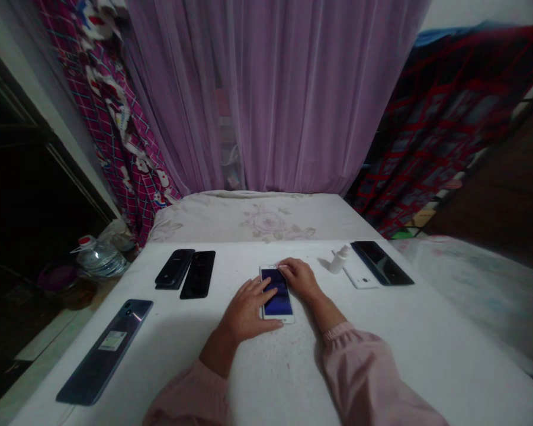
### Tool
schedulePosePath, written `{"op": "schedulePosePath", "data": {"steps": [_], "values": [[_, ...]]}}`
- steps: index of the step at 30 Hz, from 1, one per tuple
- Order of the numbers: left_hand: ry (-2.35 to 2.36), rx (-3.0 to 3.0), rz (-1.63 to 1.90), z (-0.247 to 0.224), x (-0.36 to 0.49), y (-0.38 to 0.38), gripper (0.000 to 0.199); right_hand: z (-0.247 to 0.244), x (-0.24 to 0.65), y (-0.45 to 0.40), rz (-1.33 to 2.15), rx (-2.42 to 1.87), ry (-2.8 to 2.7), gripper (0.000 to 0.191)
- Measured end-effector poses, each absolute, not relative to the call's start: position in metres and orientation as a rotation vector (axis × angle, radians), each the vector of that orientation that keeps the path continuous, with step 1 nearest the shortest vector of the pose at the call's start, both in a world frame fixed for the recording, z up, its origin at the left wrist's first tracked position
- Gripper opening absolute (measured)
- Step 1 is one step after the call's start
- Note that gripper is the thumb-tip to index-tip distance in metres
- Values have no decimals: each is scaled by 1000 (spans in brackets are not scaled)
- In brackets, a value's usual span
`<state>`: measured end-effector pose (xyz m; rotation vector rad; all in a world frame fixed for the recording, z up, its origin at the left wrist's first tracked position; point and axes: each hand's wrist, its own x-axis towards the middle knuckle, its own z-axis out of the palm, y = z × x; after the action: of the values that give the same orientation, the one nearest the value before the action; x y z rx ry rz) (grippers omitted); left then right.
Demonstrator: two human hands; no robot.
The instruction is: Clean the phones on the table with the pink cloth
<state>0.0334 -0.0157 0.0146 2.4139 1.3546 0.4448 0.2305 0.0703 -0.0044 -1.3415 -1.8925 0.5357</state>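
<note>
A white smartphone (277, 305) with a lit blue-purple screen lies face up on the white-covered table in front of me. My left hand (250, 305) rests over its left side, with fingers spread on the screen and the thumb stretched along the bottom edge. At the top right corner of the phone, my right hand (301, 278) has its fingers bent and pressed together. A small whitish bit shows at those fingertips; whether it is a separate thing or the phone's edge is unclear.
A white spray bottle (339, 260) stands right of my hands, beside a white phone back (360, 273) and a dark phone (382, 262). Leftward lie two dark phones (174, 268) (198, 274) and a larger phone with a label (106, 352). A water jug (100, 258) stands beyond the left edge.
</note>
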Motion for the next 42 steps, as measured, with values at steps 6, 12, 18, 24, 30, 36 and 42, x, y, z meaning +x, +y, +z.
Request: {"op": "schedulePosePath", "data": {"steps": [6, 12, 18, 24, 30, 36, 42], "values": [[1355, 2416, 476, 12, 33, -15, 76, -13, 236, 68, 807, -1286, -1563, 35], [1558, 2349, 509, 12, 58, -23, 76, -11, 237, 67, 837, -1258, -1501, 33], [1621, 2335, 404, 33, 73, -35, 85, -10, 243, 69, 802, -1270, -1428, 35], [1536, 2453, 328, 51, 55, -12, 39, -8, 244, 68, 815, -1264, -1451, 34], [1348, 2755, 48, 51, 52, 32, 69, -9, 241, 66, 826, -1265, -1447, 33], [1256, 2790, -256, 66, 59, 52, 69, -11, 241, 65, 792, -1255, -1417, 31], [1300, 2673, -340, 77, 58, 44, 79, -9, 246, 59, 776, -1236, -1344, 33]]}}
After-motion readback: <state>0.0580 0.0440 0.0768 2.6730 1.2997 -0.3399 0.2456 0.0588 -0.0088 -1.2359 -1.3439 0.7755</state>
